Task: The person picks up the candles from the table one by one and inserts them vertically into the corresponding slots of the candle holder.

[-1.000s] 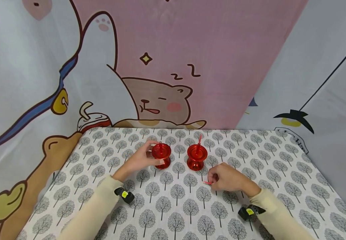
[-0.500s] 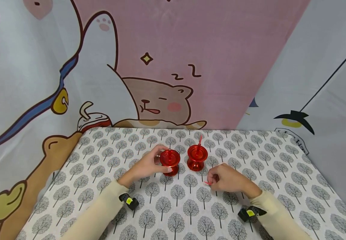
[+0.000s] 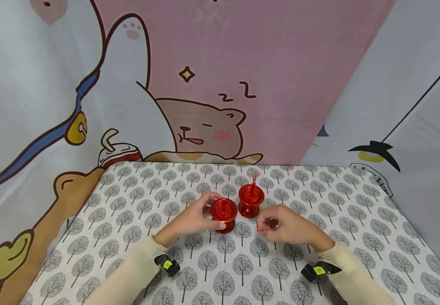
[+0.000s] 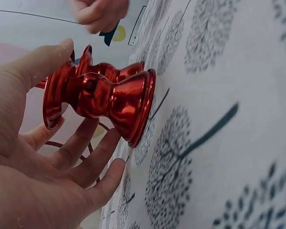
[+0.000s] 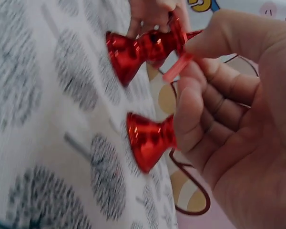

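Note:
My left hand (image 3: 195, 218) grips a shiny red candle holder (image 3: 224, 211) by its dished top, thumb on the rim and fingers spread round the far side. The holder is upright, its base (image 4: 133, 107) at or close to the cloth. Just beyond it to the right stands a second red candle holder (image 3: 249, 207), with a thin red stick (image 3: 254, 178) rising from its dish. Between thumb and index finger my right hand (image 3: 292, 226) pinches a short, thin pinkish-red stick (image 5: 178, 67). Most of that stick is hidden by the fingers in the head view.
A table (image 3: 227, 264) covered with a white tree-print cloth lies under both hands. Behind it hangs a cartoon-printed curtain (image 3: 281, 106), close to the table's back edge.
My left hand has brought its candle holder right and nearer to me. My right hand stays almost in place, its fingertips shifted slightly left with the stick. The second holder stands still.

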Motion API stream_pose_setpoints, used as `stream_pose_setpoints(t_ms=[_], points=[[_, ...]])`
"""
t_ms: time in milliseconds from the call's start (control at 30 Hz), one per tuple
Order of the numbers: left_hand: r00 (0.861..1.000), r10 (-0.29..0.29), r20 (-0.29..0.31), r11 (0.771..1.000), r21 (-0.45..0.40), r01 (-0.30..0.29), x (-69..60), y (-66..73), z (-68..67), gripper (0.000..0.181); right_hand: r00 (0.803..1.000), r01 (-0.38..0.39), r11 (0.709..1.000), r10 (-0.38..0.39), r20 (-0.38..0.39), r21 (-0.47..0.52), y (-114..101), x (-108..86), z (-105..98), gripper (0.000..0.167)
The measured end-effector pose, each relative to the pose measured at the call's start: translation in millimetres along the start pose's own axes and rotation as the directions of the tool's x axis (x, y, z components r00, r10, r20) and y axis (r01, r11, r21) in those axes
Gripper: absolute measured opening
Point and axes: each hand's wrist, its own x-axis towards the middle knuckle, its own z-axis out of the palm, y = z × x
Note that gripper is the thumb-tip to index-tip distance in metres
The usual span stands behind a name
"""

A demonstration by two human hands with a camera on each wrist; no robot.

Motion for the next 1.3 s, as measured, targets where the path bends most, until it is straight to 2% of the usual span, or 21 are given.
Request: stream_pose_setpoints(t_ms=[167, 367, 533, 700, 967, 1100, 1300], points=[[1.000, 0.021, 0.016, 1.000, 0.011, -0.021, -1.2, 1.3, 8.7, 0.077, 0.996, 0.051, 0.995, -0.045, -0.071, 0.090, -13, 10.6, 2, 0.036], [0.999, 0.035, 0.035, 0.998, 0.049, -0.036, -2.6, 3.7, 14.0, 0.078, 0.984, 0.011, 0.974, 0.030, -0.176, 0.226, -24, 24.7, 8, 0.029], [0.999, 0.018, 0.029, 0.998, 0.056, -0.020, -3.7, 3.8, 15.2, 0.080, 0.948, -0.045, 0.950, 0.139, -0.287, 0.309, -32, 36.4, 13, 0.017], [0.999, 0.002, 0.034, 0.999, 0.042, -0.003, -4.2, 3.4, 16.5, 0.081, 0.911, -0.078, 0.944, 0.198, -0.362, 0.321, -38, 49.0, 18, 0.011], [0.999, 0.025, 0.039, 0.999, 0.047, -0.027, -2.9, 1.8, 16.8, 0.082, 0.873, -0.123, 0.931, 0.266, -0.409, 0.343, -40, 65.2, 23, 0.006], [0.999, 0.033, 0.042, 0.998, 0.047, -0.035, -2.8, 1.4, 17.2, 0.081, 0.863, -0.130, 0.920, 0.289, -0.414, 0.370, -39, 69.5, 25, 0.006], [0.999, 0.031, 0.038, 0.998, 0.048, -0.032, -3.6, 1.0, 17.9, 0.081, 0.859, -0.131, 0.911, 0.301, -0.414, 0.390, -39, 72.9, 27, 0.007]])
